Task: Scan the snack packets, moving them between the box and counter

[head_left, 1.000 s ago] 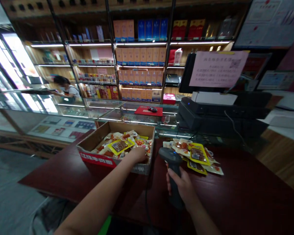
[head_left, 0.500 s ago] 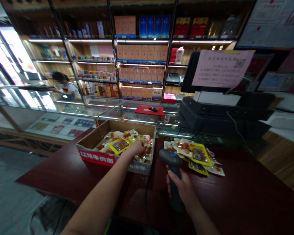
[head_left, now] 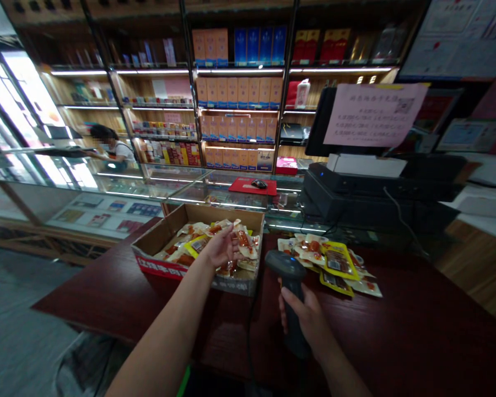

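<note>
From my head camera, my left hand [head_left: 223, 248] is up over the open cardboard box [head_left: 231, 284], fingers partly curled and palm turned toward me, right beside a clear packet of orange-red snack [head_left: 243, 243]; I can't tell whether my fingertips have hold of it. The box is crammed with more sealed snack packets [head_left: 198, 242], some with yellow borders, and it sits on the dark red counter [head_left: 397, 331], close to the counter's far edge, with a red printed label [head_left: 161, 267] across its front wall. My right hand [head_left: 310, 320] is wrapped firmly around the grip of a black handheld barcode scanner [head_left: 287, 266], held upright with its head tipped toward the box, and its cable [head_left: 250, 336] drops away beside the box. Just right of the scanner, a loose pile of the same packets [head_left: 326, 259] lies flat on the counter by the far edge. Behind that is a glass display case [head_left: 107, 212] with a red mat [head_left: 242, 186] and a computer mouse [head_left: 258, 183] on top, black checkout equipment [head_left: 355, 196] and a pink notice [head_left: 372, 114] to the right, boxed goods on lit shelves [head_left: 235, 91] beyond, and another person [head_left: 111, 149] at work behind the glass on the left
</note>
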`<action>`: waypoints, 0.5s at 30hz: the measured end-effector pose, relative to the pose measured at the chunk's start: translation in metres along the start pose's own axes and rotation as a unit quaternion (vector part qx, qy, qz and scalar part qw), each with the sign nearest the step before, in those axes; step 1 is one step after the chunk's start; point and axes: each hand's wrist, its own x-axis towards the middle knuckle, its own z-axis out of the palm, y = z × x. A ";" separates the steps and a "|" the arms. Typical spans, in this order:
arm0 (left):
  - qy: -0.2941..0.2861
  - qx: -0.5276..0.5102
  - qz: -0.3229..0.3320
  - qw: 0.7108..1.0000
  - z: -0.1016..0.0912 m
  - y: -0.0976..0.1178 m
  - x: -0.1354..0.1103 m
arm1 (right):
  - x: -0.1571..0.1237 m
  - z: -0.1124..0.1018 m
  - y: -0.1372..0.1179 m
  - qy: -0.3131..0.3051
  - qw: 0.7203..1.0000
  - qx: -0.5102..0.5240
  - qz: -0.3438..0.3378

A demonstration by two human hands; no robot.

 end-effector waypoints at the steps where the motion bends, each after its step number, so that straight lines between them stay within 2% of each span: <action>1: 0.019 -0.011 0.016 1.000 0.000 -0.001 0.001 | 0.000 0.000 0.001 -0.002 1.000 0.000 0.002; 4: 0.089 -0.011 0.068 0.994 -0.001 -0.005 0.005 | 0.000 0.002 0.002 -0.006 1.000 -0.006 0.004; 6: 0.105 -0.002 0.082 0.991 0.000 -0.007 0.006 | 0.000 0.002 0.002 -0.003 1.000 -0.012 0.006; 15: 0.069 0.066 0.061 0.994 0.005 -0.008 0.001 | -0.003 0.004 0.002 0.000 1.000 -0.013 0.003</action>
